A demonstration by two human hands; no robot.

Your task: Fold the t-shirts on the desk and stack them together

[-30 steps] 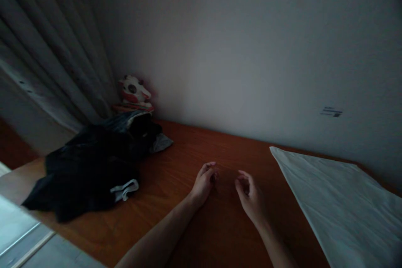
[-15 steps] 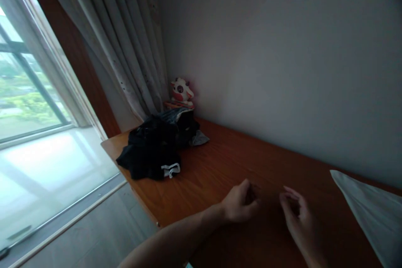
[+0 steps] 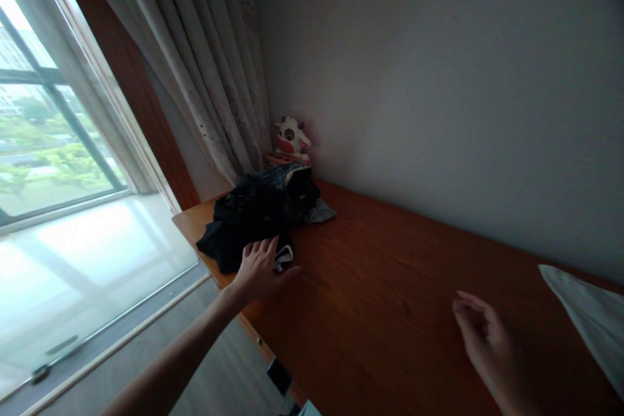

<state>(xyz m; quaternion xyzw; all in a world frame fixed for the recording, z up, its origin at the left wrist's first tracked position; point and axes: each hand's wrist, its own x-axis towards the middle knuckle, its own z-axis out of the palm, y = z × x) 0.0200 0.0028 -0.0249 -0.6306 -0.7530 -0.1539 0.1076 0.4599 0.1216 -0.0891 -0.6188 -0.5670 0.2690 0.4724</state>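
Note:
A heap of dark clothes lies at the far left end of the wooden table. White drawstrings show at its near edge. My left hand reaches over this near edge, fingers stretched out and thumb apart, with nothing held; whether its fingertips touch the fabric I cannot tell. On the right, my right hand hovers over the table with loosely curled fingers, thumb and forefinger near each other, and no object shows in it. Beyond it lies a white cloth.
A cow figurine stands behind the clothes, by the wall and curtain. The table's left edge drops to a grey floor beside a bright window. A dark object sits below the table's near edge.
My left hand has moved left and away from me, from mid-table to the clothes, and its fingers have straightened. My right hand stays over the table; the view has shifted slightly.

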